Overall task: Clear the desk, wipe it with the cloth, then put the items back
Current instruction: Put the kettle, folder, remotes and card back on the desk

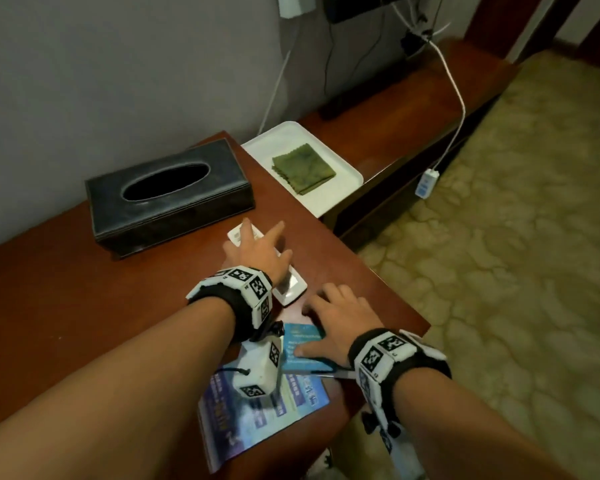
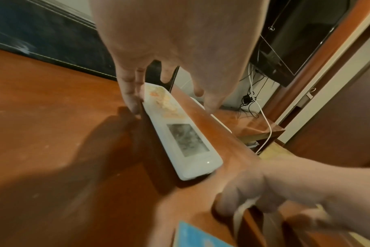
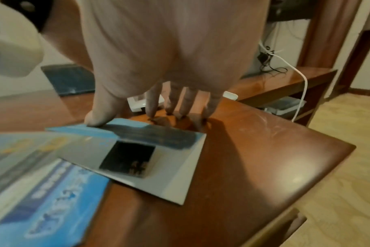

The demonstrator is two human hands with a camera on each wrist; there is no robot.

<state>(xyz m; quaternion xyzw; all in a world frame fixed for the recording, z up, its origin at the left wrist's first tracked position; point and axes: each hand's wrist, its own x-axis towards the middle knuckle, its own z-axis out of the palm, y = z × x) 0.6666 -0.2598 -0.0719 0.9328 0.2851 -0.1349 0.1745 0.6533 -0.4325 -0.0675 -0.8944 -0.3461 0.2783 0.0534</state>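
A white remote with a small screen lies on the brown desk in front of a black tissue box. My left hand hovers over the remote with spread fingers touching its left edge, the thumb apart on the other side. My right hand rests on a small blue card. In the right wrist view its thumb presses the card and its fingertips touch the desk just past the card's far edge. A folded green cloth lies on a white tray.
A larger blue brochure lies near the desk's front edge, partly under the card. The tray sits on a lower wooden bench to the right. A white cable with a hanging adapter drops off the bench. Patterned carpet lies beyond the desk's right edge.
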